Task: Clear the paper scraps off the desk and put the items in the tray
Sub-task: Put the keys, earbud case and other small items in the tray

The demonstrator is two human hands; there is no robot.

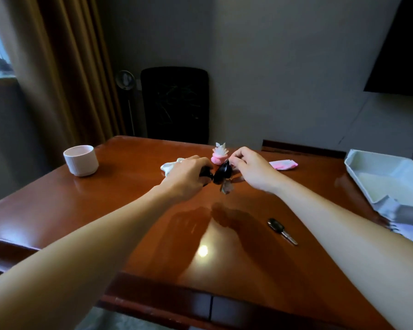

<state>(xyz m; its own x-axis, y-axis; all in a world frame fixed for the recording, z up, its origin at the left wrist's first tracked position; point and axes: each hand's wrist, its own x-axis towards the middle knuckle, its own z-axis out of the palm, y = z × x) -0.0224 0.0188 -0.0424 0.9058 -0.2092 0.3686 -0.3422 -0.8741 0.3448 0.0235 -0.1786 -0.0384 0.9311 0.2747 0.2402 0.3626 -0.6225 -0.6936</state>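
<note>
Both my hands meet over the middle of the brown desk. My left hand grips a small black object, partly hidden by its fingers. My right hand pinches the top of a black key fob with keys dangling below it, lifted off the desk. A crumpled white paper scrap lies just behind my left hand. A pink and white paper scrap stands behind the fob. A pink packet lies to the right. A single black-headed key lies nearer me. The white tray sits at the right edge.
A white cup stands at the desk's far left. A black chair and a floor fan stand behind the desk by the curtain. Papers and a grey object lie below the tray at the right.
</note>
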